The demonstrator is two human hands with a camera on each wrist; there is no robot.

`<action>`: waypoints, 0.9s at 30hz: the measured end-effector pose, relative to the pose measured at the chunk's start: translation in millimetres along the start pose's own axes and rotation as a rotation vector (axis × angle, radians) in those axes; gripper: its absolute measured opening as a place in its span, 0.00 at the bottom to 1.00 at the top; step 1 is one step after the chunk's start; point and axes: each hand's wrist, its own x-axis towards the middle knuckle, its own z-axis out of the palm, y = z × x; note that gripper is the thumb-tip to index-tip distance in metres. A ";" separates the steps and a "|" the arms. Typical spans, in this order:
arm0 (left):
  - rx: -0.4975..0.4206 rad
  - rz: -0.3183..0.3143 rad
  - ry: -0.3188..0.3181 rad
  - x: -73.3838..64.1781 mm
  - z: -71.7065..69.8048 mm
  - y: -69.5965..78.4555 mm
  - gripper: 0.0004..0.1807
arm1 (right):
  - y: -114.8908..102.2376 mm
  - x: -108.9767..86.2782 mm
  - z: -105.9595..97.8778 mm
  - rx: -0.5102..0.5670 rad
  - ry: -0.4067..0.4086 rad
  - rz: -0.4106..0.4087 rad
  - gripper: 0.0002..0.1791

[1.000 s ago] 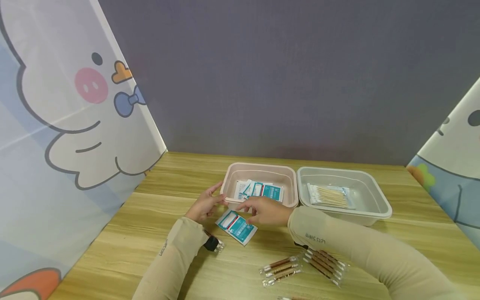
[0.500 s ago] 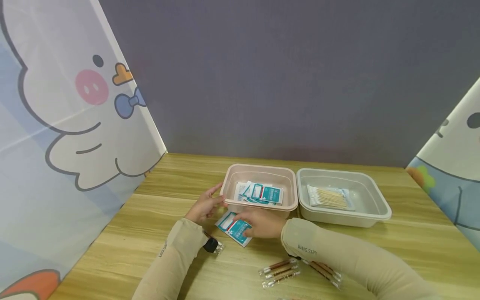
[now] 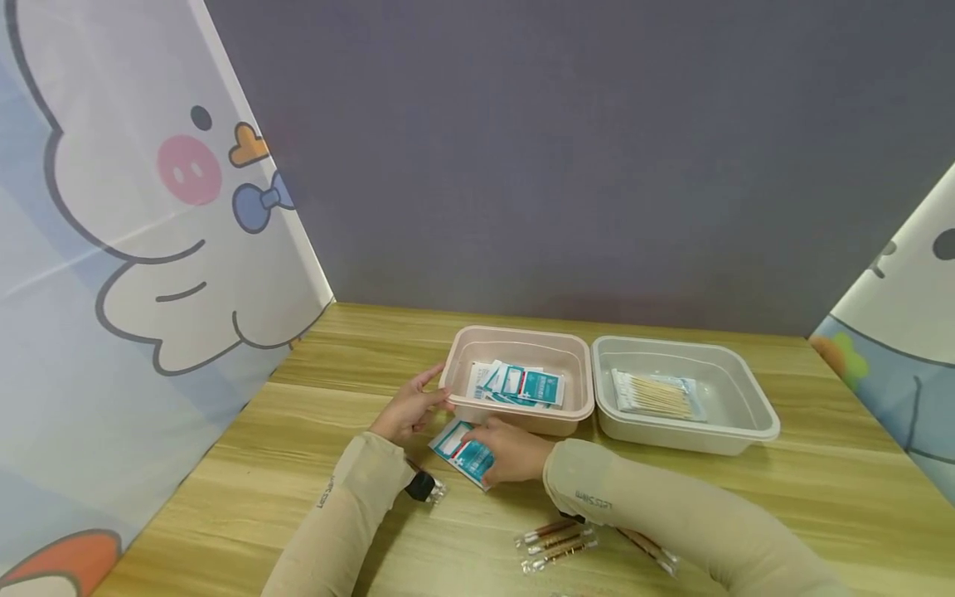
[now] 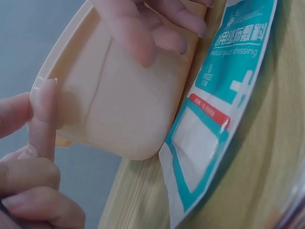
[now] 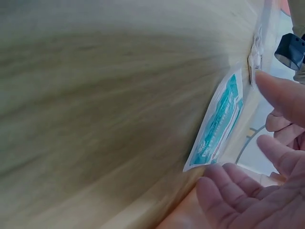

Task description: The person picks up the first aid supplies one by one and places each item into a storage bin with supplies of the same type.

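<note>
A teal-and-white gauze dressing packet (image 3: 466,458) lies flat on the table, just in front of the pink bin (image 3: 515,336). My left hand (image 3: 409,408) is at the bin's front left corner; in the left wrist view its thumb and finger pinch the rim (image 4: 40,78). Reaching over the right part of the packet is my right hand (image 3: 516,452). Its thumb and fingers are spread apart in the right wrist view, with the fingertips near one end of the packet (image 5: 219,124). Inside the bin lie several similar dressing packets (image 3: 539,385).
A grey-white bin (image 3: 734,398) right beside the pink one holds a bag of cotton swabs (image 3: 656,394). Small wrapped packs of brown-stick swabs (image 3: 555,543) lie near the front, and another pack (image 3: 438,493) lies by my left wrist. A dark partition (image 3: 567,166) stands behind.
My right hand has come down and back from the pink bin's front rim, over the packet on the table. My left hand has stayed at the bin's corner.
</note>
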 end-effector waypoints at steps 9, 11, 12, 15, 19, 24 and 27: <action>0.003 -0.005 0.016 0.9 1.3 1.3 0.30 | -2.8 5.4 3.5 -0.075 -0.007 0.076 0.36; 0.006 -0.009 0.007 1.9 2.6 2.0 0.31 | -3.1 5.5 3.9 -0.091 -0.013 0.101 0.37; 0.008 -0.011 0.003 2.2 2.9 2.3 0.31 | -3.4 5.5 3.8 -0.102 -0.015 0.113 0.37; 0.014 -0.010 0.000 2.4 2.7 3.1 0.31 | -4.6 5.8 3.6 -0.125 -0.017 0.145 0.37; 0.010 -0.006 0.002 1.8 1.1 3.9 0.31 | -5.3 7.4 4.4 -0.165 -0.023 0.176 0.39; 0.014 0.000 0.007 0.4 0.1 4.1 0.31 | -6.2 9.9 7.9 -0.184 -0.033 0.197 0.43; 0.022 0.000 0.012 -0.9 -0.1 3.9 0.31 | -6.9 10.9 9.6 -0.196 -0.032 0.186 0.41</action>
